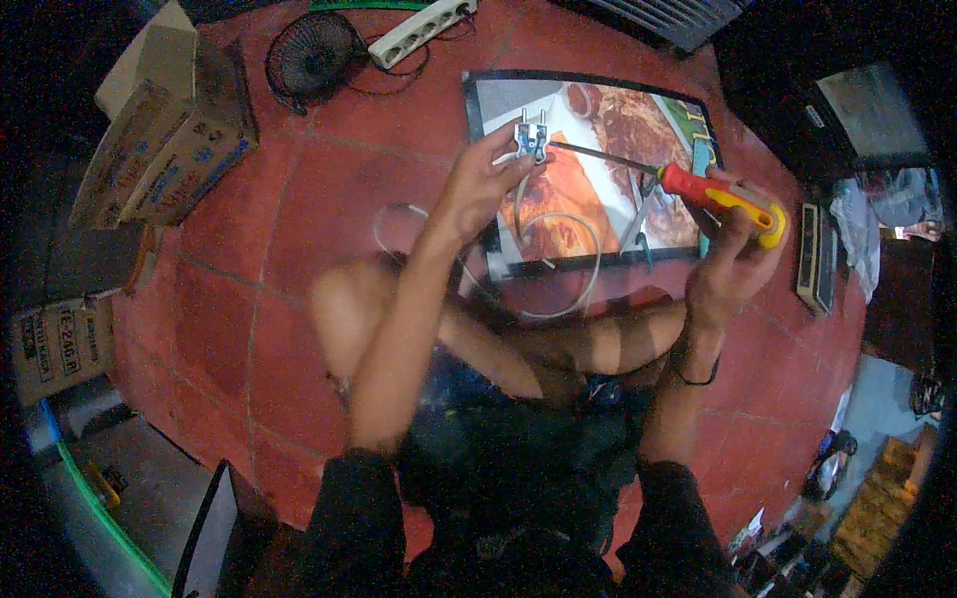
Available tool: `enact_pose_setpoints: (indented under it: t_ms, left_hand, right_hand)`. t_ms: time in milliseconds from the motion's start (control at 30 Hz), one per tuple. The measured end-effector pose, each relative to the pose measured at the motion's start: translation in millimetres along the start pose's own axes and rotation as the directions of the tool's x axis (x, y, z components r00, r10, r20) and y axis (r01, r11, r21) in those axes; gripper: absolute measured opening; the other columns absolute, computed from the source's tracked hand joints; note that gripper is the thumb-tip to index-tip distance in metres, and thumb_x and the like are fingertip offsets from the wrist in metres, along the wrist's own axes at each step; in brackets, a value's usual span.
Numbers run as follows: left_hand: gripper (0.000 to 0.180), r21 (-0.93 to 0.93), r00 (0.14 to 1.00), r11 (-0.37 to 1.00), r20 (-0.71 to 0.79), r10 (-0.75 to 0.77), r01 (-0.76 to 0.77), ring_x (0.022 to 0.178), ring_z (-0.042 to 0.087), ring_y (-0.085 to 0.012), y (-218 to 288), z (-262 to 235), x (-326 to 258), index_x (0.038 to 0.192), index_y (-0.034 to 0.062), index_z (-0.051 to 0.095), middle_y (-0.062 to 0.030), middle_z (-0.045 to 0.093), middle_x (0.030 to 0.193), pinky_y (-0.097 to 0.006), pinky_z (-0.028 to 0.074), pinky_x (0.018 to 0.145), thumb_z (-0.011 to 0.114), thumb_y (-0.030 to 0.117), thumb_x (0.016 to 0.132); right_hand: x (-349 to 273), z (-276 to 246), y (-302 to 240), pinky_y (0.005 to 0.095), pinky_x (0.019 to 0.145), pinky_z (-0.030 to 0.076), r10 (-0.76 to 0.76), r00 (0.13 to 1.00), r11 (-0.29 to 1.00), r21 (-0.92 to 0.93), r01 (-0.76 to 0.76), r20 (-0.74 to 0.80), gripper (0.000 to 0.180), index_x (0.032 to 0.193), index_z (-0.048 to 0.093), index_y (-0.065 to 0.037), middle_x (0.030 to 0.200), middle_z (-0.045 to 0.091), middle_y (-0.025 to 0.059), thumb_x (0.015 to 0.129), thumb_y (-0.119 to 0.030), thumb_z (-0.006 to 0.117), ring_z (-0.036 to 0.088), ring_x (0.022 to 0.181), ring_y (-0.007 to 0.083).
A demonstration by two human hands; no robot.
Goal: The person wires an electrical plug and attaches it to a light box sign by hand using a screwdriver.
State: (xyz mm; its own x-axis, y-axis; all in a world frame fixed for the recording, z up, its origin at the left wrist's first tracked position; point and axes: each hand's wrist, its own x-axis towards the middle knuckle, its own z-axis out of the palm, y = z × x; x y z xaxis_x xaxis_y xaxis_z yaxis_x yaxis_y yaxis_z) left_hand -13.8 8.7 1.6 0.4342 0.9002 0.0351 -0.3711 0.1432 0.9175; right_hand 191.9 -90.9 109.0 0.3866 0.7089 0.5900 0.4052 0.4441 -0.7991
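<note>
My left hand is raised over the board and pinches a two-pin electrical plug, its pins pointing away from me. The plug's body looks opened on the side facing me. In my right hand is a screwdriver with a red and yellow handle, its shaft pointing left. The dark tip reaches the plug's right side; whether it touches a screw is too small to tell. Below the hands a thin white cable loops over the board's near edge and my crossed legs.
A black-framed board with food pictures lies before me, a slim tool on it. Beyond are a black fan and white power strip. Cardboard boxes stand left; a flat dark box is right, on red tiles.
</note>
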Motion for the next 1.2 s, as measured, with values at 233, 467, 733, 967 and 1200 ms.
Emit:
enact_pose_setpoints:
  t_ms: [233,467,733,967,1200]
  left_hand:
    - [0.050,0.107,0.998,0.994,-0.060,0.017,-0.011,0.096,0.059,-0.0150,-0.1,4.2,-4.3,0.131,-0.0025,0.040,-0.0100,0.059,0.107,-0.026,0.047,0.084,0.057,0.004,0.086]
    - [0.055,0.143,0.997,0.990,-0.076,-0.004,0.015,0.098,0.056,-0.0128,-3.6,0.8,-0.2,0.132,-0.0018,0.041,-0.0075,0.056,0.115,-0.025,0.045,0.085,0.061,0.003,0.081]
    - [0.057,0.147,0.994,0.988,-0.105,-0.032,0.047,0.097,0.056,-0.0141,-5.6,-0.7,1.0,0.131,-0.0018,0.042,-0.0075,0.056,0.113,-0.024,0.046,0.084,0.064,0.002,0.079]
    - [0.055,0.173,0.995,0.985,-0.103,-0.002,0.019,0.100,0.054,-0.0140,-8.3,-1.6,2.4,0.130,-0.0015,0.044,-0.0074,0.055,0.112,-0.025,0.046,0.085,0.064,0.003,0.079]
    - [0.055,0.162,0.987,0.985,-0.155,-0.038,0.064,0.101,0.054,-0.0158,-9.0,-3.1,1.7,0.128,-0.0009,0.046,-0.0092,0.054,0.113,-0.026,0.045,0.086,0.066,0.006,0.078]
  right_hand:
    - [-0.8,-1.0,-9.7,0.0365,0.082,0.051,-0.025,0.999,0.998,0.052,0.026,-0.032,0.031,0.112,0.041,0.002,0.100,0.060,0.0209,0.093,-0.021,0.050,0.060,0.092,0.0271]
    - [-5.5,-3.0,-4.9,0.0365,0.082,0.051,-0.054,0.998,0.998,0.021,0.055,-0.037,0.030,0.110,0.044,0.002,0.098,0.059,0.0188,0.091,-0.020,0.054,0.061,0.091,0.0269]
    - [-5.3,-2.0,-3.5,0.0425,0.078,0.056,-0.063,0.998,0.998,-0.029,0.064,0.026,0.035,0.111,0.042,0.003,0.106,0.055,0.0224,0.094,-0.027,0.046,0.058,0.099,0.0328]
    - [-6.0,-2.2,-1.0,0.0373,0.082,0.051,-0.052,0.998,0.998,0.028,0.053,-0.043,0.030,0.110,0.043,0.001,0.098,0.059,0.0191,0.091,-0.020,0.054,0.061,0.092,0.0275]
    - [-6.3,-1.8,-2.2,0.0427,0.078,0.055,-0.069,0.997,0.996,-0.061,0.071,0.034,0.036,0.112,0.042,0.003,0.106,0.055,0.0230,0.094,-0.028,0.047,0.058,0.100,0.0334]
